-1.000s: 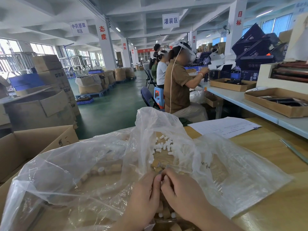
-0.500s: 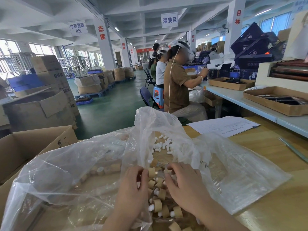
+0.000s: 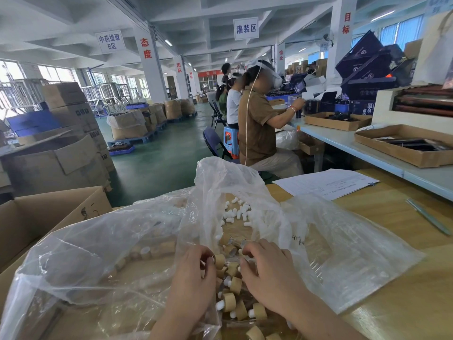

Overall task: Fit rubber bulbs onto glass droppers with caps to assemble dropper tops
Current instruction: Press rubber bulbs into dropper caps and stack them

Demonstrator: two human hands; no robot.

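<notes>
A heap of tan caps, some with white bulbs fitted, lies inside an open clear plastic bag on the wooden table. Loose white rubber bulbs are scattered further back in the bag. My left hand pinches one tan cap at its fingertips. My right hand is just to its right, with its fingers curled down into the heap. Whatever those fingers hold is hidden. A thin clear glass dropper shows just beyond the fingertips.
An open cardboard box stands at the table's left. A printed sheet and a slim metal tool lie at the right. A person sits ahead at a long bench carrying cardboard trays.
My hands have drawn apart from where they met over the heap. The left now has a tan cap at its fingertips. The right has reached into the pile.
</notes>
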